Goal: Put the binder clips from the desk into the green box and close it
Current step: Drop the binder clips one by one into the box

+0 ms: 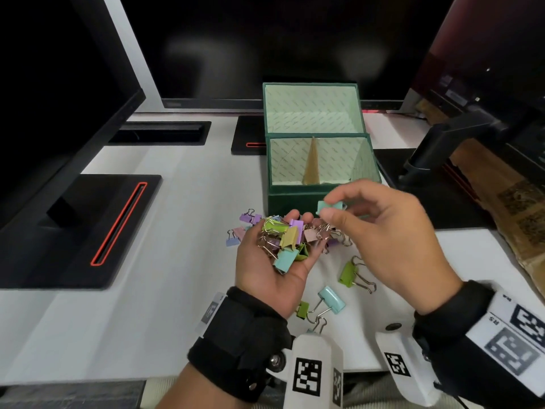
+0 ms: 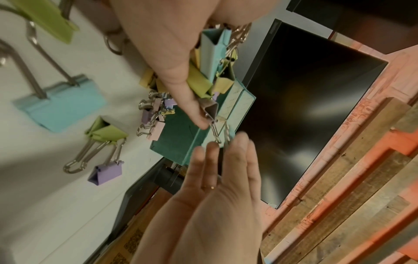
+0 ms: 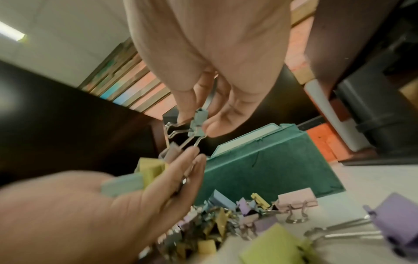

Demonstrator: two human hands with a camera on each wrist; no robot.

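Pinching a small mint-green binder clip point(image 1: 330, 207) between thumb and fingertips, the right hand point(image 1: 395, 240) hangs just in front of the open dark green box with pale patterned lining point(image 1: 298, 199). Beside it, the left hand point(image 1: 265, 261) lies palm-up, fingers cupped around a heap of pastel metal binder clips point(image 1: 284, 240). More loose clips point(image 1: 351, 274) lie on the white desk point(image 1: 177, 231) in front of the box, whose hinged lid point(image 1: 312, 109) stands open behind it.
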